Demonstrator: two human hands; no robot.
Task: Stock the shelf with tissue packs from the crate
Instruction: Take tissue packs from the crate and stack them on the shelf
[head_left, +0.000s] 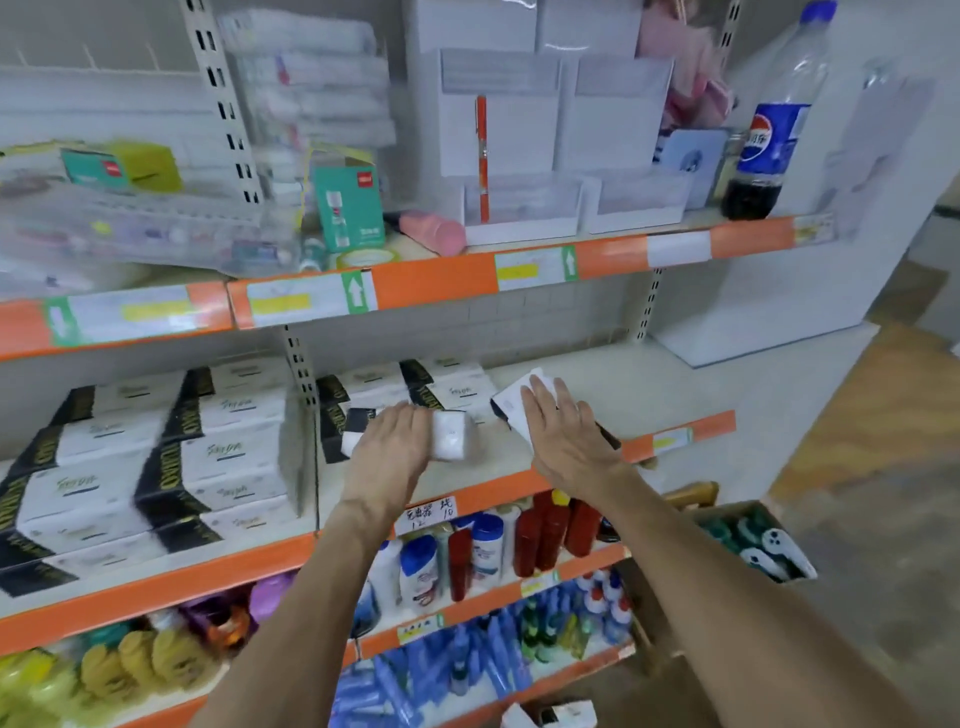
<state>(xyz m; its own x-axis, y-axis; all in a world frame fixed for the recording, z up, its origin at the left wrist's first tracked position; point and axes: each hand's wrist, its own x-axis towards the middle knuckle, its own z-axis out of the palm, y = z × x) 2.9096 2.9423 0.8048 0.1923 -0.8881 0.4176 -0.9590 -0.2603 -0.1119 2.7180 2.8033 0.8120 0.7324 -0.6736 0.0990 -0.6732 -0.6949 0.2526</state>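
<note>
White tissue packs with black ends are stacked on the middle shelf (613, 384): a big block (156, 467) at the left and a smaller stack (441, 387) right of the upright. My left hand (395, 447) grips one tissue pack (452, 436) from above, just in front of the smaller stack. My right hand (566, 431) lies with straight fingers on a second, tilted tissue pack (511, 405) over the shelf's bare part. Another pack (561, 714) shows at the bottom edge; what it lies in is cut off.
The shelf's right half is bare up to a white panel (753, 312). Above, an orange-edged shelf (431, 283) holds boxes and a cola bottle (769, 140). Below stand shampoo bottles (488, 551). An open cardboard box (748, 540) sits on the floor at the right.
</note>
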